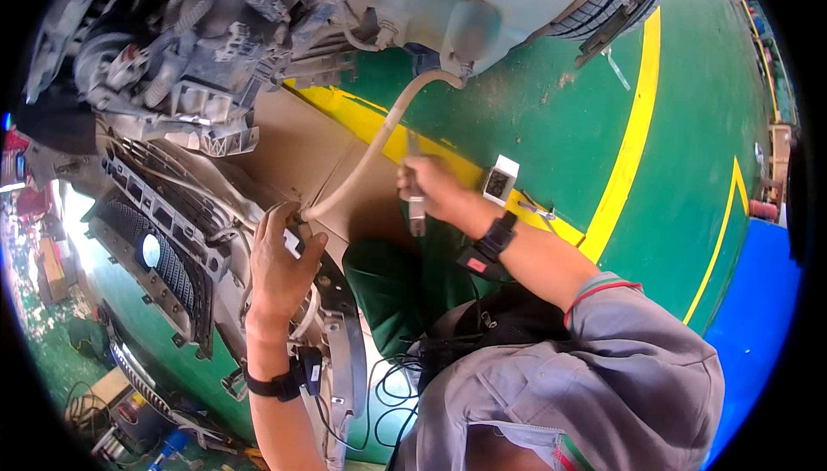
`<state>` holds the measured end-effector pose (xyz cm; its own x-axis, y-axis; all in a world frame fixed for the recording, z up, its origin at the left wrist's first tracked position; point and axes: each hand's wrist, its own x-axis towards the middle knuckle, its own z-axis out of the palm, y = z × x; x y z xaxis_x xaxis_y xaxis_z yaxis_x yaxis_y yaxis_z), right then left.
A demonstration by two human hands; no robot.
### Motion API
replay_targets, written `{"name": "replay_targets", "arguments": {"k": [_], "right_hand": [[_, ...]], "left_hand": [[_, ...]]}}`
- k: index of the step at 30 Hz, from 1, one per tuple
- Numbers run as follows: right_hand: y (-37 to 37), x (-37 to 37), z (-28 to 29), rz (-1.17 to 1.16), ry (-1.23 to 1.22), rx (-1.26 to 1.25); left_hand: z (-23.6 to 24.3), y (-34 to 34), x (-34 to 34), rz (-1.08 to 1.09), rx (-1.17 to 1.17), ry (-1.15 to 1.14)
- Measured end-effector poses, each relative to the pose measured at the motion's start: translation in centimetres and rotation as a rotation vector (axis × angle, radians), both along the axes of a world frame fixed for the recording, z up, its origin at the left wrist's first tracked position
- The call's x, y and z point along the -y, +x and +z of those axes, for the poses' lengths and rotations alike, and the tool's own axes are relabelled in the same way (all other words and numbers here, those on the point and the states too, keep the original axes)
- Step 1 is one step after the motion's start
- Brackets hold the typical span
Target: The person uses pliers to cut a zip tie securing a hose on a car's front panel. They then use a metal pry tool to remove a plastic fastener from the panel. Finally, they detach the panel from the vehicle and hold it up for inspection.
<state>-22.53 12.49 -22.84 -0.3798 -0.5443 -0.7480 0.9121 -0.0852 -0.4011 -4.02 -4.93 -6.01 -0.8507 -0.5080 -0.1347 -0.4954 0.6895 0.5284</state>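
Hose: the pale hose [370, 157] runs from a translucent tank [508, 6] at its upper end down to the left hand [280, 269] at its lower end.
Work done: the front of the vehicle is opened up, with engine-bay parts [185, 66] exposed beyond the hose; the hose's upper end appears joined to the tank.
Work left: the lower end looks like the part being attended to; whether it is fastened there cannot be told, as the hand covers it.
Left fingers: bent over the hose's lower end, thumb set apart from them; a small pale piece [293, 243] shows in the gap, and whether it is pinched cannot be told.
Right fingers: the right hand [438, 189], to the right of the hose and apart from it, is wrapped around a flat metal tool [417, 220]; its blurred upper end points away from the body.
Right of the hose: a small white box [506, 164] with its flap up, dark contents inside.
Left of the hose: a mesh grille panel [155, 256].
Beneath the hose: cardboard [293, 157].
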Motion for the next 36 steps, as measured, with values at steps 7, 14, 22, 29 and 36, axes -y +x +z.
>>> {"name": "replay_targets", "arguments": {"k": [7,14,22,29,36], "right_hand": [[-0.3,-7.2,10.2,0.164,0.000,-0.144],[4.1,-6.1,16.5,0.777,-0.094,-0.643],[5.8,-2.1,17.7,0.996,0.081,-1.275],[5.5,-1.9,18.3,1.097,0.173,-1.335],[5.9,-1.3,19.1,1.115,0.167,-1.172]], "left_hand": [[-0.1,0.1,0.4,0.013,-0.097,-0.002],[0.5,1.3,1.3,-0.001,-0.065,0.192],[2.3,2.5,0.1,0.091,-0.120,0.288],[1.8,3.2,-0.5,0.116,-0.251,0.293],[2.0,3.2,-1.0,0.160,-0.225,0.266]]}}
